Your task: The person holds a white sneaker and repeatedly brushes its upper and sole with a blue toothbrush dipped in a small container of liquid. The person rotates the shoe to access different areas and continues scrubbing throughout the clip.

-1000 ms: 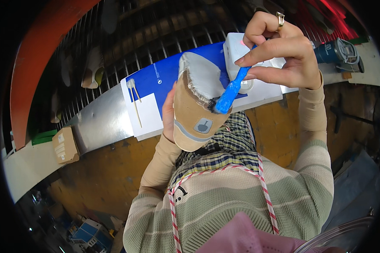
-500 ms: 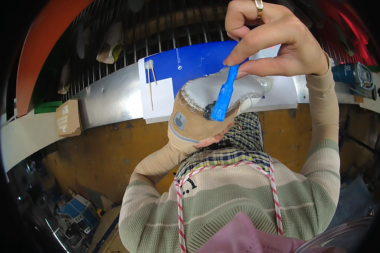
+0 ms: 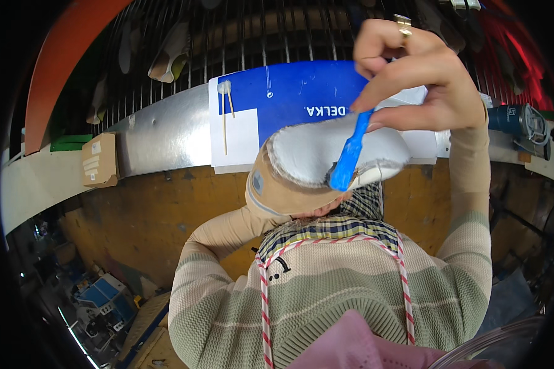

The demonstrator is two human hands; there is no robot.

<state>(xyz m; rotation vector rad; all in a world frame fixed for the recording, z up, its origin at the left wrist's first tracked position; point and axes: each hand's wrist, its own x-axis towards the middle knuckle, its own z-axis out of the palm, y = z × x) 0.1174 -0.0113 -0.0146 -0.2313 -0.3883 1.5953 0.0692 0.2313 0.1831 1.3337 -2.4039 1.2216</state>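
Observation:
A tan shoe upper (image 3: 277,184) is held bottom up, its white underside (image 3: 314,147) tipped toward me and edged with rough, frayed trim. My left hand (image 3: 319,211) grips it from below; most of the fingers are hidden behind the shoe. Between the thumb and fingers of my right hand (image 3: 428,83), which wears a ring, is a blue glue brush (image 3: 349,155) pointing downward. Its dark bristle end lies at the near edge of the white underside, seemingly touching it.
Under and beyond the shoe, a blue and white cardboard sheet (image 3: 240,138) lies on a metal ledge (image 3: 166,132). Two thin sticks with a white tip (image 3: 225,117) rest on it. A small brown box (image 3: 100,161) stands left, a dark blue tumbler (image 3: 512,120) right. Dark rods (image 3: 258,37) run behind, with shoes among them.
The shoe has rolled so its white underside shows more fully and the side patch less. My right hand and the brush have shifted a little right and nearer to me.

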